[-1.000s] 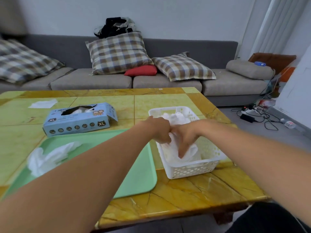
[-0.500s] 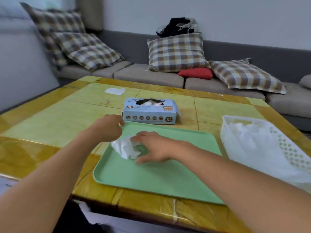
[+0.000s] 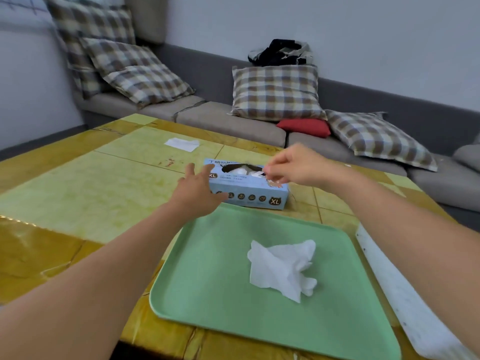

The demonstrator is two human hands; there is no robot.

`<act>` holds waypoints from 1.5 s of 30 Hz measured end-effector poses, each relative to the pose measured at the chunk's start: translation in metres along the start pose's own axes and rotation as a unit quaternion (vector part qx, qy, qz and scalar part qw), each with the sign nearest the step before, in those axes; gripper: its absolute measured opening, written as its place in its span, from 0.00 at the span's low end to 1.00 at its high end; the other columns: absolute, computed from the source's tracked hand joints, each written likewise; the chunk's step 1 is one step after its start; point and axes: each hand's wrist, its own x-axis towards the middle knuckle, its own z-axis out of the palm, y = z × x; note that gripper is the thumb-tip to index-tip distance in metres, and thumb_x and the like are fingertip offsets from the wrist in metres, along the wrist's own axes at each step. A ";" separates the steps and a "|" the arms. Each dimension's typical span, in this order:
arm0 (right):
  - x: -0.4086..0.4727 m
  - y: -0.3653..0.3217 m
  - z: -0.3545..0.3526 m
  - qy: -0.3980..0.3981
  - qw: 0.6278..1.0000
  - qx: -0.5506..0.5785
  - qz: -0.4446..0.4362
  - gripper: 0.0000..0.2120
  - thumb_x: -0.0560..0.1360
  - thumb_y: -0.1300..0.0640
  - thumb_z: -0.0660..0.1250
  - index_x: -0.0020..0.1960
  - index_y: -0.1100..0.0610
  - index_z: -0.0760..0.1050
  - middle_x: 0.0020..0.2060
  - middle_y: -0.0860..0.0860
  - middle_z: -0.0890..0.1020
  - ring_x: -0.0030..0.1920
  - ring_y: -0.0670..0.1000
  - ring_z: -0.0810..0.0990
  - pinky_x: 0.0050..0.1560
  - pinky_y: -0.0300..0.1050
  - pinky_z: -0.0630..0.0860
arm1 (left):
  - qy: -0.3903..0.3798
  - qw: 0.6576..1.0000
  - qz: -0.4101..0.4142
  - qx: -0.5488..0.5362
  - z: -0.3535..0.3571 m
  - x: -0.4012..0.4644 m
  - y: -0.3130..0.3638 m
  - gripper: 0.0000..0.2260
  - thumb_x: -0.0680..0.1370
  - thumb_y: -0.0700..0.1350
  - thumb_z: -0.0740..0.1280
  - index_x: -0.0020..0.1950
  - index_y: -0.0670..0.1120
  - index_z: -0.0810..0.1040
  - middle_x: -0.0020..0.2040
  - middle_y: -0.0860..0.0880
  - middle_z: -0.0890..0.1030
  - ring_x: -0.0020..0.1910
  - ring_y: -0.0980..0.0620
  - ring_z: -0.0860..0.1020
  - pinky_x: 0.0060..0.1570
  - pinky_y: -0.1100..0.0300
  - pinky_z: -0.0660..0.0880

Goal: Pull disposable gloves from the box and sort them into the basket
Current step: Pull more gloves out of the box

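Pale plain wall [image 3: 337, 27] fills top of frame. Grey sofa [image 3: 228, 123] runs from upper left to right edge, backrest dark grey. Plaid cushions [image 3: 276, 93] at upper left, centre and right; red cushion [image 3: 304, 127] between the last two. Dark clothes bundle [image 3: 280, 53] on backrest, upper centre. Yellow-green tiled surface [image 3: 78, 188] fills lower left. Soft even light.

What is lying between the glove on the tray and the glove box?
Only bare green tray surface, then its far rim; nothing else lies between the glove and the box in the head view.
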 end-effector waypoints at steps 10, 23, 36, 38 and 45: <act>0.111 -0.053 0.067 -0.158 0.956 -0.171 0.176 0.28 0.86 0.45 0.52 0.79 0.61 0.58 0.72 0.59 0.70 0.66 0.59 0.74 0.60 0.51 0.70 | -0.050 0.967 -0.109 -0.226 0.015 0.017 -0.010 0.19 0.85 0.53 0.57 0.69 0.42 0.73 0.49 0.49 0.75 0.42 0.54 0.73 0.36 0.61 0.68; 0.102 -0.025 0.097 0.102 0.978 0.155 -0.092 0.07 0.76 0.56 0.72 0.41 0.56 0.78 0.37 0.52 0.83 0.38 0.52 0.82 0.40 0.49 0.76 | 0.085 0.852 -0.141 -0.496 0.006 0.033 -0.023 0.27 0.76 0.64 0.68 0.63 0.46 0.70 0.51 0.49 0.80 0.41 0.55 0.78 0.38 0.61 0.75; 0.056 -0.002 0.060 -0.117 0.962 0.238 0.056 0.16 0.74 0.45 0.73 0.58 0.51 0.80 0.56 0.51 0.85 0.57 0.53 0.83 0.60 0.54 0.79 | 0.138 0.911 0.095 -0.376 0.000 0.005 0.007 0.18 0.81 0.56 0.66 0.65 0.49 0.69 0.57 0.50 0.78 0.54 0.51 0.80 0.49 0.53 0.81; 0.053 0.001 0.055 -0.157 0.954 0.252 0.035 0.14 0.74 0.47 0.74 0.58 0.50 0.81 0.56 0.52 0.85 0.59 0.56 0.82 0.61 0.57 0.78 | 0.135 0.919 0.113 -0.353 0.003 0.003 0.011 0.18 0.81 0.56 0.66 0.65 0.49 0.69 0.57 0.50 0.78 0.54 0.51 0.79 0.49 0.53 0.80; 0.044 -0.003 0.067 -0.005 0.964 0.266 -0.017 0.13 0.77 0.53 0.72 0.61 0.51 0.79 0.54 0.48 0.84 0.56 0.50 0.82 0.61 0.48 0.78 | 0.072 0.894 -0.024 -0.441 -0.004 0.011 0.007 0.20 0.81 0.61 0.63 0.61 0.45 0.73 0.53 0.44 0.83 0.46 0.49 0.85 0.44 0.49 0.84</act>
